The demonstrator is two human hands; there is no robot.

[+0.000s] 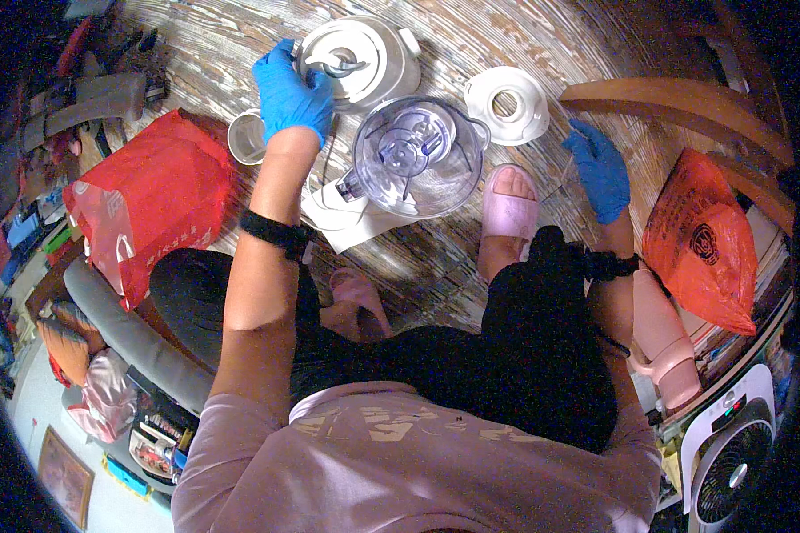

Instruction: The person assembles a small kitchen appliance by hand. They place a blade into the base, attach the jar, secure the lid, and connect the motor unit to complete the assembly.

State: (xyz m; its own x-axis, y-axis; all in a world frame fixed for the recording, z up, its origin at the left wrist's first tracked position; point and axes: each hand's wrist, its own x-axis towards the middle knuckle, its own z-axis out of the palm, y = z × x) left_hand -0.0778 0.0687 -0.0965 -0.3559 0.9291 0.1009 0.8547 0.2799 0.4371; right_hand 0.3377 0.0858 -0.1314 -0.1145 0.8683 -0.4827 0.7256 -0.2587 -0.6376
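Observation:
My left hand point(293, 98), in a blue glove, is closed on the near left rim of a white round appliance base point(387, 67). A curved grey metallic piece point(342, 64) shows on its top, close to my thumb. Just below stands a clear food processor bowl point(467, 182) with a dark-tipped handle and a clear central part inside. My gloved right hand point(600, 169) hovers near the wooden chair leg, fingers stretched out, apparently holding nothing. Between the bowl and that hand lies a white ring-shaped lid point(529, 115) with a hole in its middle.
A clear cup point(244, 138) stands left of my left wrist, beside a red bag point(151, 195). White flat material point(356, 231) lies under the bowl. At right are a curved wooden leg point(676, 93), an orange-red plastic bag point(707, 244) and a white fan point(733, 457). My slippered feet flank the bowl.

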